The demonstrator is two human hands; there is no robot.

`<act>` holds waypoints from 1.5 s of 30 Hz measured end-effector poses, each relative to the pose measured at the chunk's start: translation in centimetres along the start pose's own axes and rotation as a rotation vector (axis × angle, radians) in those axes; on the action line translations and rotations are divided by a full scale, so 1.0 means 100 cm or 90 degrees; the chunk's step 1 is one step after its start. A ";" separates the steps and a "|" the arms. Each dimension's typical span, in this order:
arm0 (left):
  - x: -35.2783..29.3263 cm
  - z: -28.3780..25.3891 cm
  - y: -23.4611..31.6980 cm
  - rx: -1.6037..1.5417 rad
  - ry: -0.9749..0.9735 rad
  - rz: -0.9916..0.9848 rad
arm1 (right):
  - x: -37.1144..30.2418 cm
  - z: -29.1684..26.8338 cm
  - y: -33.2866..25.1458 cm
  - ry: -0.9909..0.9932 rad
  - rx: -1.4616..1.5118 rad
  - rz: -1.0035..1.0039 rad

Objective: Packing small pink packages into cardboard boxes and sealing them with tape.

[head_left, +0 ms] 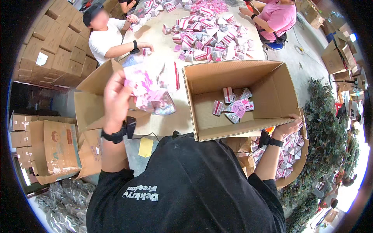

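My left hand (116,99) is raised at the left, its fingers closed on a clear plastic bag of pink paper slips (149,93); motion blurs it somewhat. Before me stands an open cardboard box (237,130), tilted a little. At its near right corner, my right hand (287,128) grips the rim. Several small packets with pink and white labels (229,95) and loose pink slips (241,108) lie on the box's bottom. Left of this box, partly behind my left hand, is another open cardboard box (88,110).
A heap of pink-labelled packets (213,35) covers much of the table (159,50). Two co-workers sit alongside, in white (105,40) and pink (278,17). More packets fill a carton (285,155) by my right forearm. Stacked cartons (58,42) stand at left, artificial greenery (324,128) at right.
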State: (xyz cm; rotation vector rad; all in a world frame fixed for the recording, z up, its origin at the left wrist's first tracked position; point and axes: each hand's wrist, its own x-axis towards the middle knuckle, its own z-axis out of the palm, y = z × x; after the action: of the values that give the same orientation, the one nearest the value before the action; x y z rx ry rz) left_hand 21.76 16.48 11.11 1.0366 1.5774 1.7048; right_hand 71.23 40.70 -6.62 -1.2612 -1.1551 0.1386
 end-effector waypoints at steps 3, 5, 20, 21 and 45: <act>0.020 0.028 0.059 -0.095 -0.035 0.104 | -0.002 -0.006 -0.001 0.012 0.000 -0.002; 0.028 0.049 0.095 -0.127 -0.038 0.133 | -0.003 -0.008 0.002 -0.001 0.024 0.019; 0.007 0.161 0.000 0.238 -0.280 0.166 | -0.019 -0.041 0.058 0.004 -0.306 -0.282; 0.002 0.160 -0.017 0.334 -0.297 0.162 | -0.017 -0.034 0.031 -0.013 -0.248 -0.171; -0.002 0.160 -0.054 0.646 -0.374 0.233 | -0.008 -0.015 0.006 -0.020 -0.017 0.025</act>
State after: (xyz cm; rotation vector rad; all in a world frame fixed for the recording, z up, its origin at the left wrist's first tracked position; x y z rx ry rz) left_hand 35.00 25.50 5.63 2.1679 1.8851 0.5431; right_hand 72.20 39.43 -7.38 -1.3093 -1.1632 0.1728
